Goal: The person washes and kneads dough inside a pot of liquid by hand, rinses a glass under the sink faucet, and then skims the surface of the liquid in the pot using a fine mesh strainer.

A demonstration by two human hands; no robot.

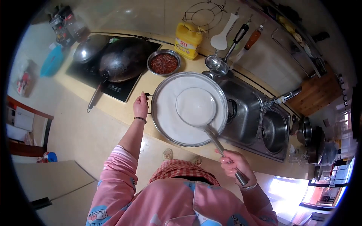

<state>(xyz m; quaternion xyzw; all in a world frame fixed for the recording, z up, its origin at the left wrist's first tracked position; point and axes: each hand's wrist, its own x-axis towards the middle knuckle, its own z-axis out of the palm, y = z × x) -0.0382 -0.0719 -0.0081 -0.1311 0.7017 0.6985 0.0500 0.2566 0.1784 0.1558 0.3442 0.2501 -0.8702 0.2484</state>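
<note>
A large round metal pot (pixel 154 122) full of white liquid (pixel 166 109) stands on the counter, its right side against the sink. My left hand (pixel 141 107) is closed on the pot's left handle. My right hand (pixel 235 165) wraps round the long metal handle of a big ladle (pixel 213 138). The ladle's wide bowl lies at the surface of the liquid, right of the pot's middle, with white liquid in it. How deep the bowl sits cannot be made out. The pot's right handle (pixel 232 111) juts over the sink edge.
Behind the pot stand a metal bowl of reddish-brown food (pixel 164 63) and a yellow jug (pixel 187 41). A dark wok (pixel 124 58) rests on the cooktop (pixel 120 90) at left. The double sink (pixel 245 113) lies right, with a faucet (pixel 281 99). Utensils hang on the wall.
</note>
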